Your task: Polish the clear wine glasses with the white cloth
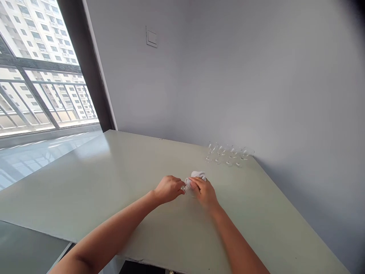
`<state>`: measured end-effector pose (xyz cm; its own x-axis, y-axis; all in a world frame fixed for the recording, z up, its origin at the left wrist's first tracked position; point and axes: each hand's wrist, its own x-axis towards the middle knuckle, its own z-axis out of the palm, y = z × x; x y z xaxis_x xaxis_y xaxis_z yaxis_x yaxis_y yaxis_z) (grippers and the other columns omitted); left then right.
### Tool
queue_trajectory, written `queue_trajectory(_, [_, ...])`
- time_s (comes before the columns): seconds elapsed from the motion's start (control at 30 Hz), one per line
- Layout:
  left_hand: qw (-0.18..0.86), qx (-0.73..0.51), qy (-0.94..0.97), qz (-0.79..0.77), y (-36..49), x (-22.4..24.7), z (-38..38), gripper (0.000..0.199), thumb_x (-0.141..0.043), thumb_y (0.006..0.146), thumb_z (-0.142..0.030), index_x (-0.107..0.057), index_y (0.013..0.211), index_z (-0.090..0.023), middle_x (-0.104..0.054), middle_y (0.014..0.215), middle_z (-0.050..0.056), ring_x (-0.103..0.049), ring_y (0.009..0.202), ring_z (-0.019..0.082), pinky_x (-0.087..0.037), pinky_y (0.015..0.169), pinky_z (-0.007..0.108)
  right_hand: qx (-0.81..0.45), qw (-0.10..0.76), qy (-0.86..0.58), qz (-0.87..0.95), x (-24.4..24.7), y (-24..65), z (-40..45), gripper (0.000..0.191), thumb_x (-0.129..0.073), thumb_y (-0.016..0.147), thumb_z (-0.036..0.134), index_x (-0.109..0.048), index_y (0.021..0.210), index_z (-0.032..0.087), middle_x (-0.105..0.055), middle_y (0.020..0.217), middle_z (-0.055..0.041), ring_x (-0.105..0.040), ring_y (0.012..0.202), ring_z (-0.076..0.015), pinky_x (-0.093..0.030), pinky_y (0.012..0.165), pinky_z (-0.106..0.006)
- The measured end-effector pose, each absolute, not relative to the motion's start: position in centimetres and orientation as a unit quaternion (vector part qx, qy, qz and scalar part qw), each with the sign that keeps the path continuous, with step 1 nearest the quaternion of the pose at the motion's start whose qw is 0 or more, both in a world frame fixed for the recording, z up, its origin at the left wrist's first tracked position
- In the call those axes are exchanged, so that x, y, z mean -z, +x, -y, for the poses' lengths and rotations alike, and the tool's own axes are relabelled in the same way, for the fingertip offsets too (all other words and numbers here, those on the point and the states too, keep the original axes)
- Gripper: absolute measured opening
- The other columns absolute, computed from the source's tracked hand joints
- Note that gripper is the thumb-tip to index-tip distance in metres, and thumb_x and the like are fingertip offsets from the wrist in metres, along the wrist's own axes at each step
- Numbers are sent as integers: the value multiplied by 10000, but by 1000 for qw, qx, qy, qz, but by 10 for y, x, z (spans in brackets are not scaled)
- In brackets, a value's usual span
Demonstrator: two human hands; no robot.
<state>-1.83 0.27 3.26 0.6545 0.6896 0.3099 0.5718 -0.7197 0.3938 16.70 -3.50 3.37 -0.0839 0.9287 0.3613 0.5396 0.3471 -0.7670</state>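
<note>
A small clear stemmed glass (187, 187) lies tilted between my two hands, just above or on the tabletop; I cannot tell which. My left hand (170, 188) is closed on one end of it, with the fingertips pinching the glass. Against the other end my right hand (203, 191) presses a white cloth (198, 174), its fingers bent round the cloth. Part of the glass is hidden by the fingers. Farther back to the right, several similar stemmed glasses (221, 151) stand upright in a group near the wall.
The pale, glossy tabletop (128, 163) spreads under both arms. Grey walls (242, 76) meet behind it, with a light switch (152, 37) on the left one. At the left is a large window (42, 76) with a railing. Dark openings show below the table's front edge.
</note>
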Motion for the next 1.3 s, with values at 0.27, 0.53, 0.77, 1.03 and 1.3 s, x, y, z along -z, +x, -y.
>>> queue_trajectory(0.27, [142,-302,848,-411,-9,-40,6,243,-461,825,-390,-583,971,-240,-552,721,3,-508,596,119,-334,548,220,-651,614,-378,236,-30,163,32,356,-501,775,502,-649,874,194,-672,880,-42,-600,859,-213,-465,754,-353])
queue_trajectory(0.53, [23,-342,828,-445,10,-33,23,468,-348,814,-135,-347,1282,-146,-428,1194,156,-516,958,210,-416,806,338,-611,632,-334,340,-22,113,54,346,-531,803,412,-526,1133,310,-535,1200,13,-448,1128,-159,-359,937,-318])
queue_trajectory(0.77, [112,-321,833,-437,12,-40,35,582,-453,723,-97,-373,1293,-179,-291,1393,105,-189,1296,287,-150,1036,489,-626,596,-354,357,-21,122,48,304,-585,752,435,-599,986,241,-640,926,-28,-574,835,-168,-439,706,-286])
queue_trajectory(1.03, [729,-289,565,-259,-9,-58,12,427,-551,752,-426,-593,1068,-143,-616,951,101,-581,843,208,-453,706,301,-727,526,-304,319,-23,141,47,308,-624,708,463,-637,837,184,-632,759,-38,-568,657,-139,-454,601,-262])
queue_trajectory(1.3, [819,-322,377,-287,-1,-31,6,362,-666,674,-349,-603,976,-159,-607,865,75,-589,678,158,-465,589,272,-751,493,-344,273,-23,131,47,271,-637,688,446,-619,781,192,-596,689,-17,-557,588,-144,-461,498,-271])
